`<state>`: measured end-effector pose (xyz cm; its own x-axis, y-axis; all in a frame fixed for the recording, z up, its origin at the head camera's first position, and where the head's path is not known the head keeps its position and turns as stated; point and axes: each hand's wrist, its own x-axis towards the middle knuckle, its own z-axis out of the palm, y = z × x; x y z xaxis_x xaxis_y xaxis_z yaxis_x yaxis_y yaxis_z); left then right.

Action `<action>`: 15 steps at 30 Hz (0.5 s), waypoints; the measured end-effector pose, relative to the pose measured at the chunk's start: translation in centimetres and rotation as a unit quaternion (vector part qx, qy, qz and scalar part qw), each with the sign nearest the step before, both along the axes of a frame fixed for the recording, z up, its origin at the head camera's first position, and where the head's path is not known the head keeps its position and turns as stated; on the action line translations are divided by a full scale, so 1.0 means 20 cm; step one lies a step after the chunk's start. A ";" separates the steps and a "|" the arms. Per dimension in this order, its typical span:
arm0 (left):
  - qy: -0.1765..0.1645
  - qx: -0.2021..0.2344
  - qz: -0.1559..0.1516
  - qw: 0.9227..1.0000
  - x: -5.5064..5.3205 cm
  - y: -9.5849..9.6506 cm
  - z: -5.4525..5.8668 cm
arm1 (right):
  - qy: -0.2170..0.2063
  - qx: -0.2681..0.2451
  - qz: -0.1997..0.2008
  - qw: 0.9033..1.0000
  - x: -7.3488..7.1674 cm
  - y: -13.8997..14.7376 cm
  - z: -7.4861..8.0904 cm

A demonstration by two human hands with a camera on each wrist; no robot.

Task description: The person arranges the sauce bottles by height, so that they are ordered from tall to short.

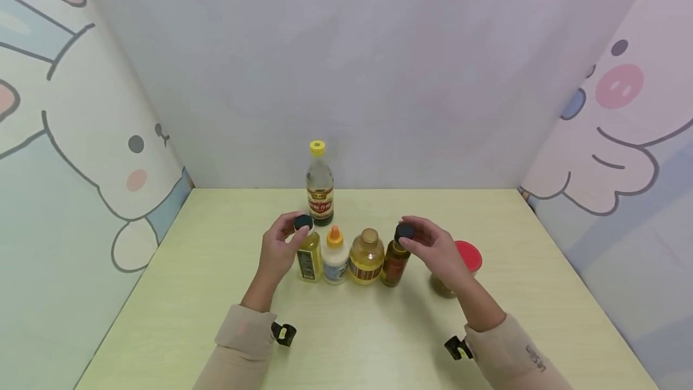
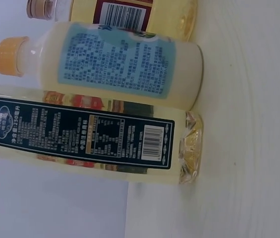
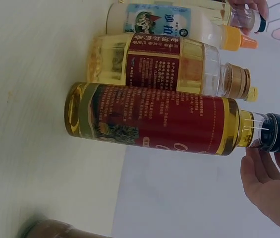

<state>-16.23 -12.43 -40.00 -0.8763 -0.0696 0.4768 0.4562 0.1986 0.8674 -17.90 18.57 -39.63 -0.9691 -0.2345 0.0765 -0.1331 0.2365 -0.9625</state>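
Note:
My left hand grips the black cap of a square bottle of yellow oil, the leftmost in a row. That bottle's dark label faces the left wrist view, where little of the hand shows. At the row's right end, my right hand holds the black cap of an olive oil bottle with a red label, thumb on one side and fingers on the other. Both bottles stand upright. Between them are a white squeeze bottle with an orange tip and a round bottle of yellow liquid with a brownish-gold cap.
Behind the row's left end stands a tall vinegar bottle with a yellow cap. A jar with a red lid is partly hidden behind my right wrist. The pale wooden table meets a grey wall at the back and cartoon-printed side panels.

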 end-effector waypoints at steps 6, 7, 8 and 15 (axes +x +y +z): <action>-0.046 -0.029 -0.007 0.998 -0.01 -0.02 0.01 | 0.009 0.001 -0.007 1.000 0.00 0.00 -0.02; -0.055 -0.031 -0.009 0.998 -0.02 -0.03 0.00 | 0.009 -0.001 -0.008 1.000 0.00 0.00 -0.02; -0.064 -0.031 -0.011 0.997 -0.03 -0.04 -0.02 | 0.009 -0.005 -0.008 1.000 0.00 0.00 -0.02; -0.107 -0.024 -0.035 0.993 -0.08 -0.10 -0.09 | 0.002 -0.024 -0.010 1.000 -0.01 -0.01 -0.04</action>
<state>-17.78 -14.35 -41.73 -0.9596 0.0136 0.2809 0.2771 0.2156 0.9363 -18.16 18.31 -40.42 -0.9734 -0.2100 0.0919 -0.1332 0.1921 -0.9723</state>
